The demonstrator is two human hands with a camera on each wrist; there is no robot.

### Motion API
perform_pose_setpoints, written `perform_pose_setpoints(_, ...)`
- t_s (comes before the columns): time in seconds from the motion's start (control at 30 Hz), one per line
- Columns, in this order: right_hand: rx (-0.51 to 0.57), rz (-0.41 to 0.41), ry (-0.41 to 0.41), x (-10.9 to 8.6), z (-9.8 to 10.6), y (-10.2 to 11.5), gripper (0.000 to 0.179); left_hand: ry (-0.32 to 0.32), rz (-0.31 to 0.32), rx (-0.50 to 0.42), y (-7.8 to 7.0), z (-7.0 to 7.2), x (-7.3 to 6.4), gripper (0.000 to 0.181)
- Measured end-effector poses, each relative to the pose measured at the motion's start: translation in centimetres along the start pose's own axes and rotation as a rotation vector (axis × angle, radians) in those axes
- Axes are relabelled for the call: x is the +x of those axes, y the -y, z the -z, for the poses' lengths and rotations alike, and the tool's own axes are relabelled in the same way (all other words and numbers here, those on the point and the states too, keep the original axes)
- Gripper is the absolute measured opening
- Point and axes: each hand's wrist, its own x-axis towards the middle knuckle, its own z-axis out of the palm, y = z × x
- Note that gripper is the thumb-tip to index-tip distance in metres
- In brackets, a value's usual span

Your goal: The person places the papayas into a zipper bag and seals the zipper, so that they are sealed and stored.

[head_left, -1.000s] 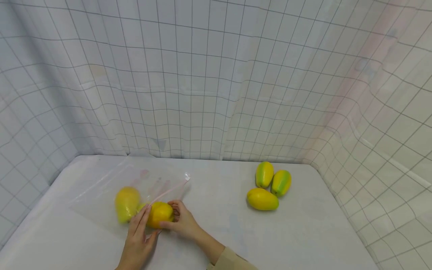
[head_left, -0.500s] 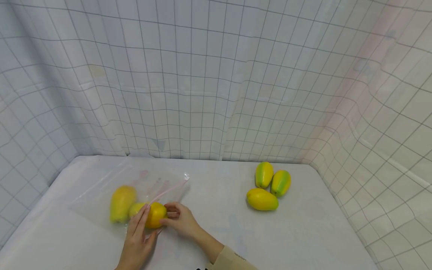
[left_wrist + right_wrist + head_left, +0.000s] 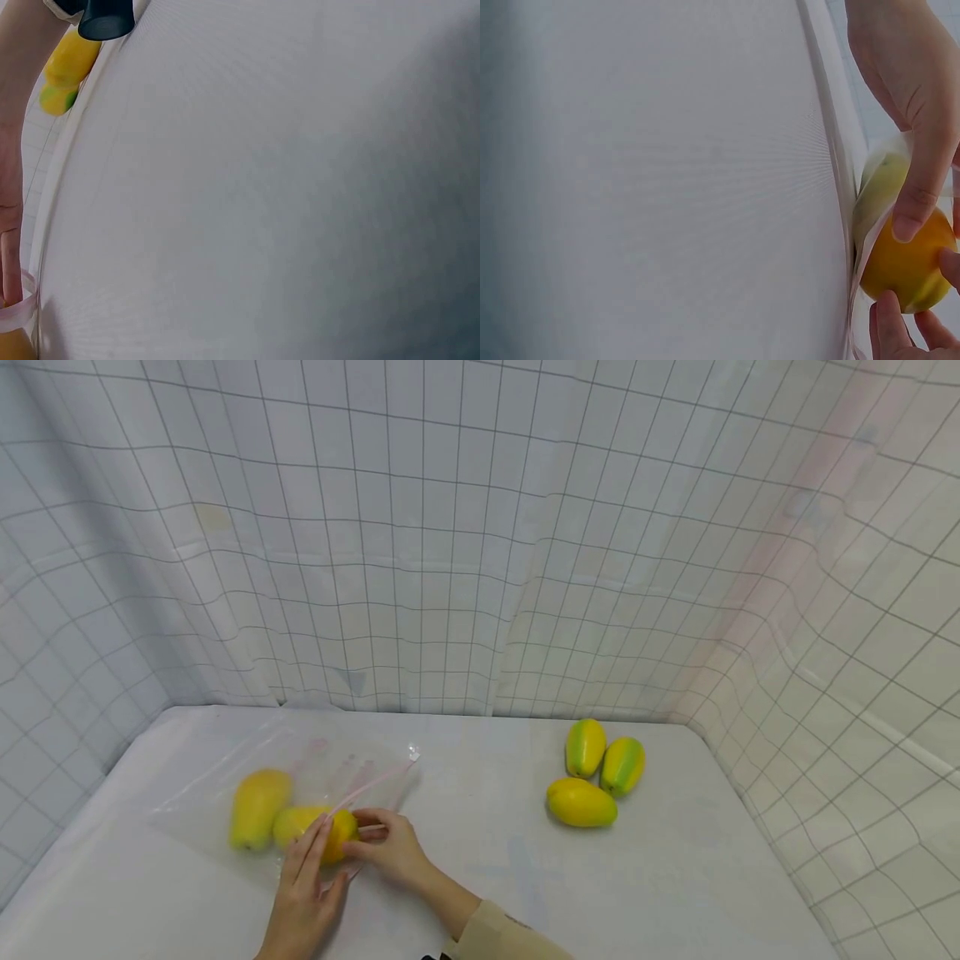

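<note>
In the head view, a clear plastic bag (image 3: 217, 760) with a pink strip (image 3: 375, 783) along its mouth lies at the left of the table. One yellow-green mango (image 3: 258, 810) is inside. A second mango (image 3: 342, 835) lies partly in the mouth, its left part showing paler through the film. My right hand (image 3: 397, 852) holds its outer end, fingers and thumb bent round it. At the bag's mouth, my left hand (image 3: 303, 889) rests with straight fingers and its thumb spread apart. The right wrist view shows the left thumb (image 3: 921, 191) over the orange-yellow mango.
Three more yellow-green mangoes (image 3: 581, 803) sit grouped at the back right of the white table (image 3: 660, 877). Gridded white curtains (image 3: 465, 568) hang behind it and on both sides.
My right hand has moved left, sliding the second mango farther into the bag. The mango inside has shifted left. My left hand has hardly moved.
</note>
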Motion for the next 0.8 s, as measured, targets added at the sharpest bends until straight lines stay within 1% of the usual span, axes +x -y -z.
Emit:
perform_pose_setpoints(0.2,0.014,-0.020,-0.004,0.5,-0.5,-0.4,0.037,-0.004,0.000,-0.004,0.1,-0.1,-0.2,0.067)
perform_pose_setpoints(0.33,0.015,-0.030,-0.004,0.8,-0.8,-0.6,0.037,-0.025,-0.021,0.012,0.2,-0.2,-0.1,0.066)
perform_pose_setpoints(0.5,0.007,-0.049,0.004,0.7,-0.7,-0.4,0.037,-0.029,-0.020,0.019,0.2,-0.2,-0.2,0.067)
perform_pose_setpoints(0.67,0.037,-0.054,0.000,0.1,0.2,0.0,0.041,-0.056,-0.043,0.001,0.5,-0.3,-0.1,0.066)
perform_pose_setpoints(0.8,0.078,-0.019,-0.016,-0.8,1.9,0.5,0.042,-0.060,-0.050,-0.005,0.6,-0.4,-0.1,0.066)
